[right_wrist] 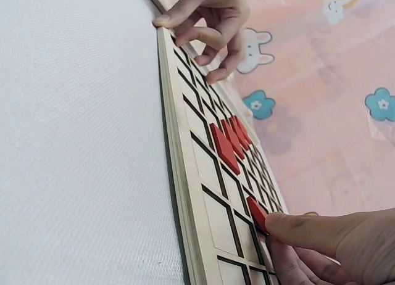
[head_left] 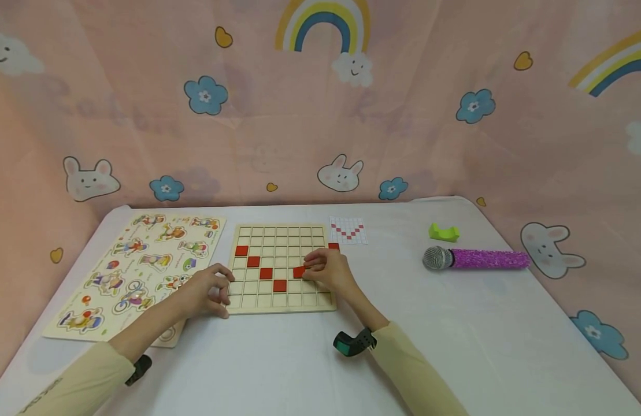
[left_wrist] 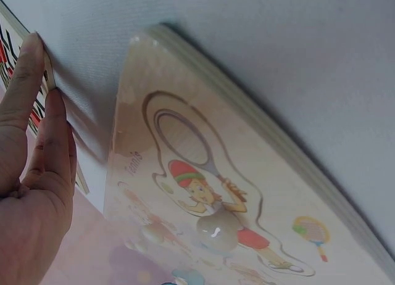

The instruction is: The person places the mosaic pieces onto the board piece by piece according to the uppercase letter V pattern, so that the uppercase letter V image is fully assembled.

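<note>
- While the head view takes in the whole table (head_left: 278,358), only the right wrist view shows the right hand (head_left: 328,270) closely: its fingertips (right_wrist: 290,226) press on a red tile (right_wrist: 257,213) lying in a cell of the grid board (head_left: 280,300).
- From the head view, that tile (head_left: 299,272) is the fifth on the board; four more red tiles run in a diagonal from the upper left down to the middle, and a sixth (head_left: 333,246) lies on the table just beside the board's right edge.
- Only the head view shows the pattern card (head_left: 348,230) behind the board, one green block (head_left: 443,232) and one microphone (head_left: 476,258), well apart to the right.
- Left hand (head_left: 208,290) rests at the board's near left corner, fingers loosely curled on its edge, holding nothing.
- Only the left wrist view shows the figure puzzle (left_wrist: 203,192) up close, with a tennis player and a peg knob; it lies just left of the board.
</note>
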A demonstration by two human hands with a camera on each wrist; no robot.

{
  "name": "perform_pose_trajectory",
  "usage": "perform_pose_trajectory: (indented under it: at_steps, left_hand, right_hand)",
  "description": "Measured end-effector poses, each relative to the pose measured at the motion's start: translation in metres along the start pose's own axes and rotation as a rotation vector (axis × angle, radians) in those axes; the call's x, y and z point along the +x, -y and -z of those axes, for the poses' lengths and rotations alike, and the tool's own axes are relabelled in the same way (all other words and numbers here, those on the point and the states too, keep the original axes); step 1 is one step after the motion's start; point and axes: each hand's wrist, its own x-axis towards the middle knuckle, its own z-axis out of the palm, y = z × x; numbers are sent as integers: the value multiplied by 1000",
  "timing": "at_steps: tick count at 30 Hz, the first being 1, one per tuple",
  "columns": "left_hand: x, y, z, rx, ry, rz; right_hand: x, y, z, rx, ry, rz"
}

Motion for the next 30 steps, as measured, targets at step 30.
perform_pose_trajectory:
  at_steps: [30]
  left_hand:
    - [-2,-3,2,-2,-2,-11]
  right_hand:
    - [-10,-24,48,67,40,-26]
